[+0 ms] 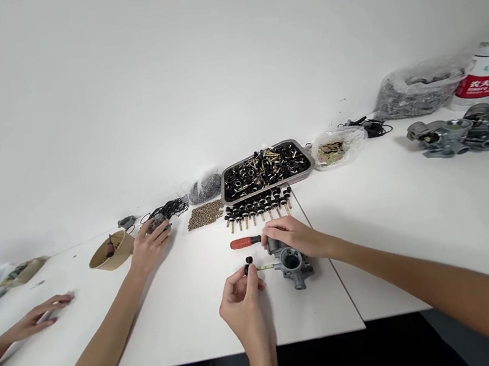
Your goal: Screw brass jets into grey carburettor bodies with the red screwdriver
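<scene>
My left hand pinches the black cap of a small part with a thin brass stem. The stem points right, and its tip meets the side of a grey metal carburetor; whether it is inside a hole I cannot tell. My right hand grips the carburetor's far side from above and holds it on the white table. A red-handled screwdriver lies just left of my right fingertips, its shaft end hidden. Close above my left fingertips is a small black piece.
Black-capped parts stand in rows before a metal tray of similar pieces. Brass bits lie left of them, a bag of flat pieces right. Carburetors sit far right. Another person's hands work at left near a bowl.
</scene>
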Demonstrator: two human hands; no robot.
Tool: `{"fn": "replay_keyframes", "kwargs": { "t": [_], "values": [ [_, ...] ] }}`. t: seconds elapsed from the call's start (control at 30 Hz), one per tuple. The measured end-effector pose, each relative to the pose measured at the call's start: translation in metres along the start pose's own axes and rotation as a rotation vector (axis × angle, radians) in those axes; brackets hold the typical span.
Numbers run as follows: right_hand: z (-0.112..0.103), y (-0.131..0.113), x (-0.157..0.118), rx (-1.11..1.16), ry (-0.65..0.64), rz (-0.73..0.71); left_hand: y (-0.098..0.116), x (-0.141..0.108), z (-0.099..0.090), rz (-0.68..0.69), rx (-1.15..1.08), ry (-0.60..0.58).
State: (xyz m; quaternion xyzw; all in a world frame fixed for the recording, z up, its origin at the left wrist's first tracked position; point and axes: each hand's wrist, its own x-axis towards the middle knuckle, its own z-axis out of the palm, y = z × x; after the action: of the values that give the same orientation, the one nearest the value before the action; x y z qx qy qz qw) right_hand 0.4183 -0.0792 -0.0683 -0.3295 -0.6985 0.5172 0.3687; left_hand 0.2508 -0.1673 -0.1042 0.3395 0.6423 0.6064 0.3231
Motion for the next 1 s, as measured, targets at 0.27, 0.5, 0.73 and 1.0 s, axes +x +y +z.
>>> {"fn": "replay_keyframes", "kwargs": {
  "t": [0.27, 0.5, 0.73, 1.0],
  "values": [
    [-0.002, -0.002, 0.001, 0.007, 0.014, 0.04, 0.005, -0.009, 0.007, 0.031, 0.026, 0.019],
    [-0.004, 0.0, 0.0, 0.01, 0.005, 0.021, 0.015, -0.028, 0.024, 0.11, 0.029, -0.223],
    [-0.006, -0.002, 0.0, -0.038, -0.026, 0.009, 0.021, -0.011, 0.009, -0.012, -0.007, -0.398],
    [-0.006, -0.002, 0.0, -0.027, -0.044, 0.006, 0.023, -0.009, 0.004, 0.117, 0.027, -0.334]
  ]
}}
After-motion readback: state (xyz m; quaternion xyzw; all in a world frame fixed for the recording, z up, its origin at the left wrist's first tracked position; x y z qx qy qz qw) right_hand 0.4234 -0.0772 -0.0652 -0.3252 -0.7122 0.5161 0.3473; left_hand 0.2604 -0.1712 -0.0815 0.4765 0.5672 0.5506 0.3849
